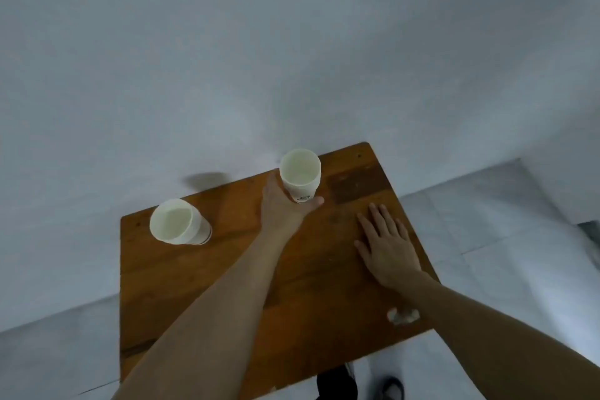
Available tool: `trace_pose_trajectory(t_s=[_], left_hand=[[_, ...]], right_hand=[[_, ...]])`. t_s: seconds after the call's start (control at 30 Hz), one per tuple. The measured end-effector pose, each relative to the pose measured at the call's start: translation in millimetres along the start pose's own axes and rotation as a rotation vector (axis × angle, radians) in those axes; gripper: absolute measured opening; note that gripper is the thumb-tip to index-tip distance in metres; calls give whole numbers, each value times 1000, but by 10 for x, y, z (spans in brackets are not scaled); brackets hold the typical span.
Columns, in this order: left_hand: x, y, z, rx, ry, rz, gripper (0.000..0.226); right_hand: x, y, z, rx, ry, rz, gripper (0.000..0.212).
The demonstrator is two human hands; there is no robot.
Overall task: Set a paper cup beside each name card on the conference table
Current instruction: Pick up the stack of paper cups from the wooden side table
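Two white paper cups stand upright on a small brown wooden table (227, 286). The far cup (300, 174) is near the table's back edge, and my left hand (282, 204) is wrapped around its lower part. The other cup (178, 222) stands alone at the back left corner. My right hand (386, 243) lies flat on the tabletop at the right, fingers spread, holding nothing. No name card is visible.
The table stands against a plain white wall (292, 42). A white chipped patch (402, 316) marks the tabletop near its front right edge. Pale floor tiles (503, 221) lie to the right, and a dark shoe (391, 388) shows below the front edge.
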State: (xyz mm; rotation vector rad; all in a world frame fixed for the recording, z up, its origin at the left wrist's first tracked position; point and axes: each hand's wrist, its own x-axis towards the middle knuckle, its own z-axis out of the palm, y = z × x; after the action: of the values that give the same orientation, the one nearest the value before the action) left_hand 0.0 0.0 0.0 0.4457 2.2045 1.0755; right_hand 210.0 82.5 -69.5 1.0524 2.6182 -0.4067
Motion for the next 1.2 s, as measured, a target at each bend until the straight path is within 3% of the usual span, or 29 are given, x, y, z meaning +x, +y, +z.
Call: trace_pose_trajectory(t_s=[0.23, 0.5, 0.77, 1.03, 1.2], left_hand=[[233, 18, 149, -166, 49, 33, 89], [116, 11, 92, -112, 126, 54, 87], [-606, -195, -98, 0, 216, 31, 85], [-1991, -348, -307, -22, 442, -36, 74], [-2979, -515, -528, 3, 653, -156, 77]], right_hand=[[40, 93, 250, -19, 148, 0, 66], [50, 111, 228, -6, 148, -6, 68], [26, 120, 184, -25, 84, -47, 69], [-65, 15, -426, -161, -182, -208, 68], [-431, -509, -786, -159, -119, -550, 46]])
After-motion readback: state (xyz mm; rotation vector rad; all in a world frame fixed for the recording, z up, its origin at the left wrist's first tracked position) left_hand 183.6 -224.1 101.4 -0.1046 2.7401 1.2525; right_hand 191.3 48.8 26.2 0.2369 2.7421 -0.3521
